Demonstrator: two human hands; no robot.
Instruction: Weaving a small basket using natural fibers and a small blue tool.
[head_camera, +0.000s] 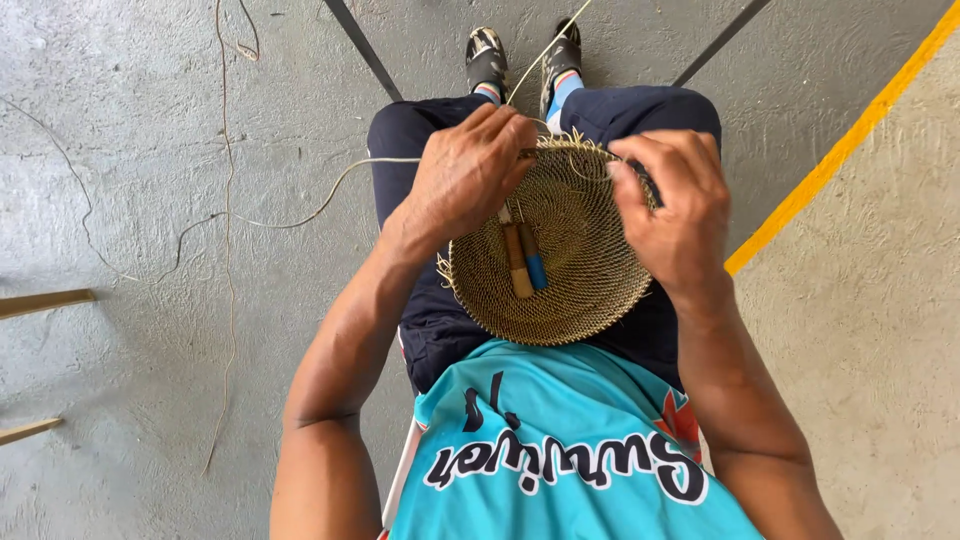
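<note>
woven basket (575, 275) on lap, left hand (468, 175), right hand (675, 205) gripping rim

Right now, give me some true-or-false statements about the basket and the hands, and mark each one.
1. The woven basket rests on the person's lap. True.
2. Both hands grip the basket's near rim. False: the left hand and right hand are at its far rim.
3. Two tools lie inside the basket. True: one handle is wooden, one blue.
4. The basket is full of fruit. False: only the tools are in it.
5. A loose strand trails to the left over the floor. True.
</note>
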